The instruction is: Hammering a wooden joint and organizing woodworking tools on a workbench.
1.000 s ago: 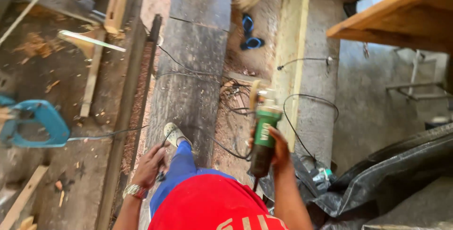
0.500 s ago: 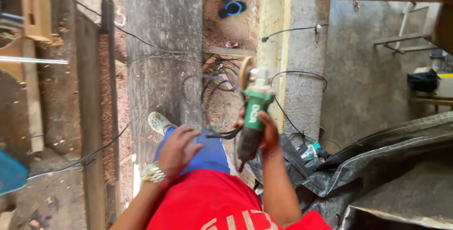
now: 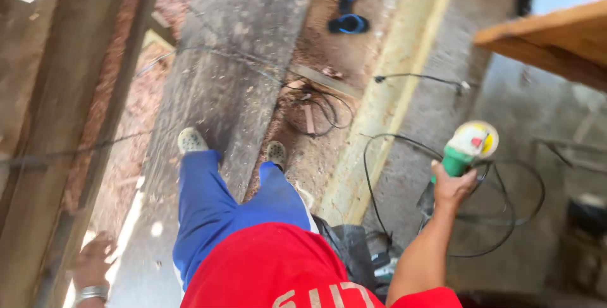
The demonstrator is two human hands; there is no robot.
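**Grinder swung out to the right, left hand dropped low**

While the person stands on the wide grey plank (image 3: 208, 93), the right hand (image 3: 452, 188) is wrapped tight around the green angle grinder (image 3: 468, 150), disc end pointing away and up. Compared with half a second ago the grinder has moved off from in front of the body, out to the right over the concrete floor (image 3: 506, 112), well apart from the plank. Left hand (image 3: 91, 260), which was at the thigh, now hangs low at the plank's left edge near the bottom left; blurred, holds nothing I can see, fingers loosely curled, how far open I cannot tell. Wristband (image 3: 93, 292) on it. Judgement: tool is being carried, not applied to wood right now.

Around: both shoes (image 3: 191, 138) on the plank, blue trousers, red shirt. Black cable (image 3: 404, 156) loops across the floor right beside the grinder, and a tangle of cables (image 3: 316, 109) sits at the plank's right edge, close to the right foot; trip or snag risk. Yellowish beam (image 3: 392, 93) runs between plank and floor. Blue sandals (image 3: 348, 5) at top. Wooden worktop (image 3: 550, 36) edge at top right. Sawdust along the left timbers.
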